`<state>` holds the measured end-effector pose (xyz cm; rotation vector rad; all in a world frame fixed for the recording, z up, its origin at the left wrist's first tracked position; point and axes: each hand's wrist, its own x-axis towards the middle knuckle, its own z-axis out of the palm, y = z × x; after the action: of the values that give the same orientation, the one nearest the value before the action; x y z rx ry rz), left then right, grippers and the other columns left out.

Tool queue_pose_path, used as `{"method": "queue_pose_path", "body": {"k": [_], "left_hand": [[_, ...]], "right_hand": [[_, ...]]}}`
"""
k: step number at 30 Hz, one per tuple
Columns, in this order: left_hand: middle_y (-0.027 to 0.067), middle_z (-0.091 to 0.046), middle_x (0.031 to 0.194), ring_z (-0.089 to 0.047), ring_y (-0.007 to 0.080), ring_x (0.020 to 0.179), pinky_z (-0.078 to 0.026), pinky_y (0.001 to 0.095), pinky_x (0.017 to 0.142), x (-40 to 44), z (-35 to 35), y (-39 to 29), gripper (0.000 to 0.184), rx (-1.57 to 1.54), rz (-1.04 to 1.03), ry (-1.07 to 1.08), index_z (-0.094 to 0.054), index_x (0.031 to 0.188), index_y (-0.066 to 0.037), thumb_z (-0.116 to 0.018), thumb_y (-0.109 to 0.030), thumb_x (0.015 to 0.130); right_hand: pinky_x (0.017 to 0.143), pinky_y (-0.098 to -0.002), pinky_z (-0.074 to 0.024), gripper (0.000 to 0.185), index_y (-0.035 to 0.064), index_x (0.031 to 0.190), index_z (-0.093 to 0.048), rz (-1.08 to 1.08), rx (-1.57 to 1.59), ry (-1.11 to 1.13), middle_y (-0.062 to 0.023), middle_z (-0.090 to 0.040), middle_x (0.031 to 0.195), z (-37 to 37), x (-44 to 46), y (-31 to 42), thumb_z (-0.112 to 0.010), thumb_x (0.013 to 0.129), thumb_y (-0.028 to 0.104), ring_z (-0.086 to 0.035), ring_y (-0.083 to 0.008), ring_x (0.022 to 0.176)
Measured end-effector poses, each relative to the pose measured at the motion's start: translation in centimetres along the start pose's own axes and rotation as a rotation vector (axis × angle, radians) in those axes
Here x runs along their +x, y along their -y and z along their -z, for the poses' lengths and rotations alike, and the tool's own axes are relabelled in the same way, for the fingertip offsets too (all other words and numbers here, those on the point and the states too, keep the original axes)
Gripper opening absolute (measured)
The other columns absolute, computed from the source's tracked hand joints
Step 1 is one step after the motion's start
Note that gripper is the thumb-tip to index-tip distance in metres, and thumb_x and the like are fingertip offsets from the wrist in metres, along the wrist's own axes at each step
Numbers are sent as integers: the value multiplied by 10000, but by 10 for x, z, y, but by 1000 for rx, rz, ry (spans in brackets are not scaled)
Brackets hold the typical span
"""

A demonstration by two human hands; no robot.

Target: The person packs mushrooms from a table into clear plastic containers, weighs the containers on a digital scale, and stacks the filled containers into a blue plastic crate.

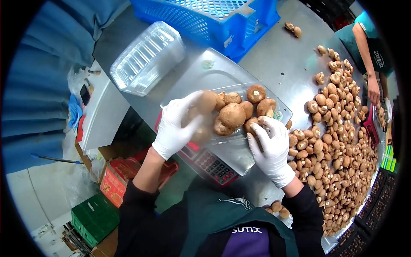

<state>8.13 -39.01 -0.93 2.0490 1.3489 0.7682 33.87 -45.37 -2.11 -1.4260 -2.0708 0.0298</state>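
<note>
A clear plastic tray (278, 107) rests on the metal pan of a digital scale (214, 167), with several brown mushrooms (232, 115) piled in it. My left hand (177, 124), in a white glove, is at the tray's left side with its fingers curled round a mushroom (206, 102) blurred by motion. Below that, another brown shape between thumb and tray is smeared too. My right hand (274, 150), gloved as well, reaches over the tray's near right corner. Its fingers and thumb are closed on a mushroom (252, 125), partly hidden by the fingertips.
A large heap of mushrooms (338, 158) covers the right of the metal table (274, 60). Clear stacked trays (147, 58) stand at the left, a blue crate (205, 21) behind. At far right, another person's hand (373, 91) is near a second red scale (371, 128).
</note>
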Motion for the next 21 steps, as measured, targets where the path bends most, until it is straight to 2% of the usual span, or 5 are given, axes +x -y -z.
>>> {"method": "queue_pose_path", "body": {"k": [6, 10, 12, 15, 21], "left_hand": [[130, -662, 1097, -596, 295, 1044, -457, 403, 950, 2, -4, 5, 623, -63, -16, -36, -496, 1409, -71, -660, -45, 809], [94, -616, 1116, -586, 272, 1033, -416, 392, 997, -6, -10, 14, 652, 60, 112, -131, -486, 1407, -96, -670, -8, 788], [81, -603, 1050, -561, 278, 1003, -426, 388, 964, -8, -12, 15, 510, 46, 138, -214, -586, 1278, -77, -690, -16, 783], [75, -619, 1043, -539, 276, 1028, -437, 377, 935, -11, -9, 11, 296, 260, 50, -237, -677, 1066, -72, -714, -28, 775], [79, -650, 1109, -562, 293, 1071, -435, 369, 934, -17, -7, 18, 262, 108, -68, -271, -661, 1009, -77, -707, 7, 765]], "right_hand": [[903, -417, -449, 405, 60, 1088, -649, 250, 70, -94, -123, -606, 1121, -17, 73, 37, -706, 692, 126, -583, -286, 1065], [940, -448, -435, 374, 57, 1086, -640, 265, 78, 114, -151, -606, 1141, -45, 89, 36, -683, 727, 155, -598, -304, 1078], [955, -443, -445, 306, 83, 1096, -640, 234, 123, 189, -147, -624, 1166, -47, 90, 37, -634, 795, 138, -611, -311, 1093], [934, -446, -429, 341, 52, 1045, -609, 272, 164, 206, -124, -587, 1022, -47, 89, 38, -680, 731, 166, -608, -301, 1000], [883, -424, -429, 246, 79, 922, -553, 201, 89, 176, -99, -549, 910, -49, 93, 42, -668, 723, 166, -585, -283, 928]]}}
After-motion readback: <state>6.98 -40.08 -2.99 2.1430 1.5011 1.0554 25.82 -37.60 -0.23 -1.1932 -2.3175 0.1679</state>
